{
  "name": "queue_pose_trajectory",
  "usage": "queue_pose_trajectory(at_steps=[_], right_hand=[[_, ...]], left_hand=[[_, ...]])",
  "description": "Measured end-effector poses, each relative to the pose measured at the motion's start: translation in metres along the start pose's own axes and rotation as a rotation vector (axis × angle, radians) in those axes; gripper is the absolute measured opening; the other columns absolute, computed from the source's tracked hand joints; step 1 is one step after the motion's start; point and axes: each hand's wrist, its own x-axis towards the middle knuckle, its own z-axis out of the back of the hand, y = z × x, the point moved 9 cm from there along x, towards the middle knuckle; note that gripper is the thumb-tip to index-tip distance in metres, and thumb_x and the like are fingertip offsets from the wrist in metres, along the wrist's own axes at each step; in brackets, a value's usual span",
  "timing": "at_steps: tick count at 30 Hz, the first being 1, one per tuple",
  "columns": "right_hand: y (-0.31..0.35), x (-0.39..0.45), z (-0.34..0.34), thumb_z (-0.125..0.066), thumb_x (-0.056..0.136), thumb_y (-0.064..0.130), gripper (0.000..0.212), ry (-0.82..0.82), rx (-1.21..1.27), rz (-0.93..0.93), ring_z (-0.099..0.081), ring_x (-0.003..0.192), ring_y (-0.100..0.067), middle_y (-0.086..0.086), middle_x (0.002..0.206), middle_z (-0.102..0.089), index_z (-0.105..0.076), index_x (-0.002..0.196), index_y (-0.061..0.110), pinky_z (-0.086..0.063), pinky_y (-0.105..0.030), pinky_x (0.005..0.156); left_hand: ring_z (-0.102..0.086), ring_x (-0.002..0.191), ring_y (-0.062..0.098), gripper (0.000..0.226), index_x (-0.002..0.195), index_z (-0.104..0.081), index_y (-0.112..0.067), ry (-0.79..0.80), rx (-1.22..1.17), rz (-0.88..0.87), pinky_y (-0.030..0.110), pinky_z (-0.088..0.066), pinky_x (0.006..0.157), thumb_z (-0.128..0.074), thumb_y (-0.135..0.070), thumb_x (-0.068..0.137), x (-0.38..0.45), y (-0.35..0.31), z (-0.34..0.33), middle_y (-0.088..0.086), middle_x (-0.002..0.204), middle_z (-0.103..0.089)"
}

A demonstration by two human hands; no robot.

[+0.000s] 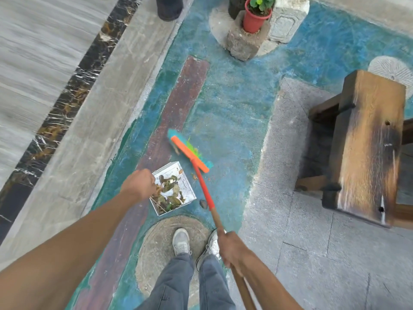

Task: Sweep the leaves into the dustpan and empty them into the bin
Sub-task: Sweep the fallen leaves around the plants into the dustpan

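Two hands are at work over a painted blue-green floor (234, 104). The left hand (139, 186) hangs above the near-left corner of a metal dustpan (185, 189), its fingers curled in a fist; the dustpan's handle is hidden beneath it, so whether those fingers are clenched on it cannot be told. The dustpan lies on the floor in front of the person's grey shoes (181, 241), and a heap of dry brown and green leaves (169, 195) sits inside it. A few leaf scraps (194, 176) lie on the floor just beside its right edge, and a small dark stone (203, 204) rests near its lower right corner. The right hand (231, 248) is wrapped around the wooden part of the broom (202, 184) handle, fingers closed tight round it. The orange broom head, with turquoise and green bristles, is just beyond the dustpan's far edge, blurred. A wooden bench (366, 148) stands to the right, and a red flowerpot (254, 20) sits on a stone block further off
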Motion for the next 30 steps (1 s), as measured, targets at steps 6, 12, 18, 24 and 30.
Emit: queue_pose_trajectory(at_steps=[6, 12, 18, 24, 30], right_hand=[[-0.055, -0.050, -0.024, -0.037, 0.097, 0.057, 0.048, 0.239, 0.328, -0.204, -0.028, 0.033, -0.010, 0.005, 0.045, -0.037, -0.044, 0.074, 0.015, -0.017, -0.017, 0.033], [-0.051, -0.050, 0.009, -0.030, 0.101, 0.051, 0.054, 0.061, 0.124, -0.014, -0.041, 0.037, -0.013, -0.002, 0.056, -0.047, -0.056, 0.085, 0.007, -0.030, -0.022, 0.036], [-0.021, -0.008, 0.007, -0.024, 0.097, 0.056, 0.059, -0.063, -0.151, 0.106, -0.050, 0.052, -0.015, 0.000, 0.067, -0.055, -0.060, 0.089, 0.009, -0.048, -0.031, 0.057], [-0.018, -0.025, -0.034, -0.030, 0.097, 0.053, 0.049, 0.151, -0.052, 0.011, -0.044, 0.042, -0.018, -0.008, 0.068, -0.051, -0.051, 0.093, 0.008, -0.037, -0.023, 0.046], [-0.033, -0.047, -0.014, -0.039, 0.097, 0.055, 0.047, 0.198, 0.241, -0.070, -0.033, 0.038, -0.010, 0.000, 0.057, -0.045, -0.047, 0.079, 0.013, -0.025, -0.018, 0.034]], left_hand=[[-0.049, 0.064, 0.041, 0.025, 0.048, -0.041, -0.005, -0.003, 0.004, 0.046, 0.030, -0.038, 0.055, -0.057, -0.007, 0.067, 0.005, -0.003, 0.001, 0.021, 0.054, -0.043], [-0.032, 0.052, 0.026, 0.030, 0.048, -0.025, -0.012, 0.009, 0.002, 0.031, 0.031, -0.031, 0.050, -0.050, -0.001, 0.061, -0.001, 0.007, -0.004, 0.005, 0.049, -0.025], [-0.041, 0.049, 0.023, 0.035, 0.048, -0.036, -0.014, -0.018, -0.023, 0.072, 0.030, -0.040, 0.050, -0.054, -0.003, 0.076, -0.001, -0.001, -0.003, 0.000, 0.046, -0.032], [-0.039, 0.045, 0.019, 0.034, 0.048, -0.038, -0.015, -0.029, -0.031, 0.079, 0.027, -0.035, 0.046, -0.058, -0.001, 0.072, -0.003, 0.003, 0.001, -0.001, 0.045, -0.034], [-0.038, 0.051, 0.024, 0.033, 0.045, -0.032, -0.012, -0.042, -0.012, 0.080, 0.027, -0.035, 0.050, -0.055, -0.002, 0.066, -0.012, 0.007, -0.003, 0.001, 0.045, -0.030]])
